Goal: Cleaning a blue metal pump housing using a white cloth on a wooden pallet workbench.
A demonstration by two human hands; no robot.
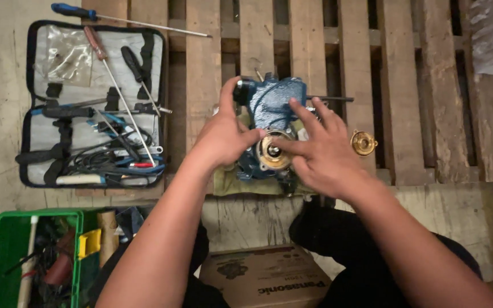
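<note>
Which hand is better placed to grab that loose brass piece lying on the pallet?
The right hand, probably. The loose brass piece lies just beyond its knuckles on the pallet, while the left hand grips the blue pump body on the far side.

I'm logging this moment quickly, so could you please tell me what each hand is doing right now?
Left hand: gripping the blue pump body.
Right hand: open, fingers touching the brass disc, holding nothing.

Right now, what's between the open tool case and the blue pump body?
Head view: bare wooden pallet slats and gaps separate the tool case from the blue pump body. Only the left hand crosses that stretch, gripping the pump's near side.
</note>
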